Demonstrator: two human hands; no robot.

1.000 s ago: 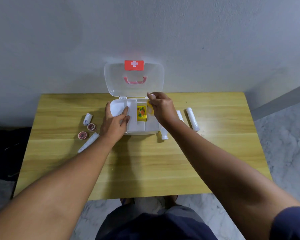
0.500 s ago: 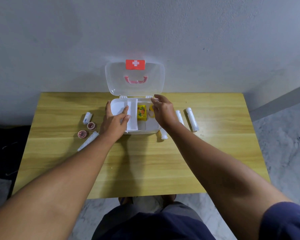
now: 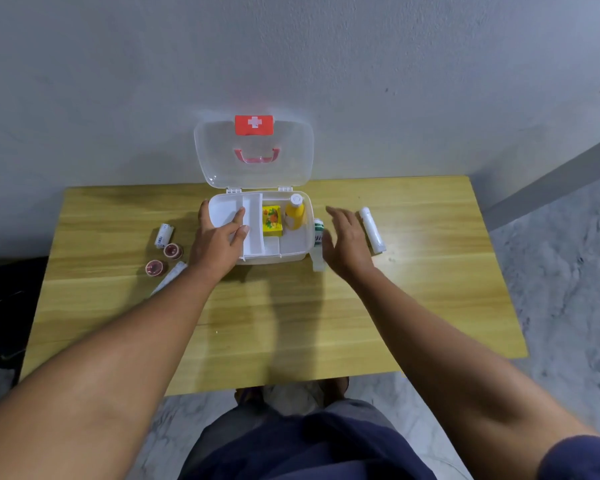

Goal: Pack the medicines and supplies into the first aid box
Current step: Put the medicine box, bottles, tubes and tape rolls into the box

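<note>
The white first aid box (image 3: 293,252) stands open at the table's far middle, its clear lid (image 3: 253,150) leaning back against the wall. Inside lie a yellow carton (image 3: 272,220) and a yellow bottle (image 3: 295,213) with a white cap. My left hand (image 3: 219,237) rests on the box's left side, thumb on the inner tray (image 3: 253,223). My right hand (image 3: 343,240) hovers open just right of the box, holding nothing, over white tubes (image 3: 318,233). A longer white roll (image 3: 372,230) lies to its right.
Left of the box lie a small white roll (image 3: 163,235), two red-and-white tape rolls (image 3: 173,251) (image 3: 155,267) and a white tube (image 3: 169,277) partly under my forearm. The wooden table (image 3: 274,323) stands against a grey wall; marble floor lies to the right.
My right hand let go of the yellow bottle in the box's right compartment and drew out to the right of the box, fingers spread. My left hand stayed on the box.
</note>
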